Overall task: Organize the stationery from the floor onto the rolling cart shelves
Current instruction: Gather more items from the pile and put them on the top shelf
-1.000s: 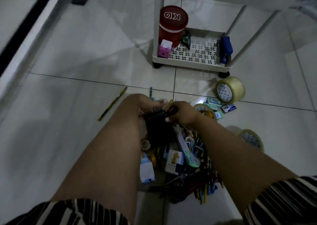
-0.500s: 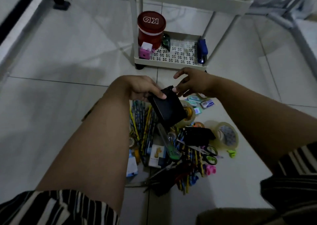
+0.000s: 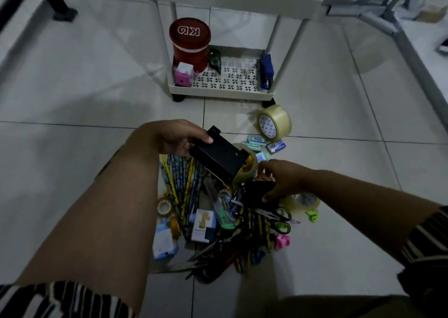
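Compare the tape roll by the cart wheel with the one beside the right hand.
The tape roll by the wheel stands on edge, fully visible, apart from the pile. The tape roll beside the right hand lies flatter, partly hidden by that hand. Both are clear tape with printed cores.

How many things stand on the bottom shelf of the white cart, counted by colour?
Red: 1, the round tin
Pink: 1, the small box
Green: 1, the tape dispenser
Blue: 1, the stapler
Total: 4 on the bottom shelf
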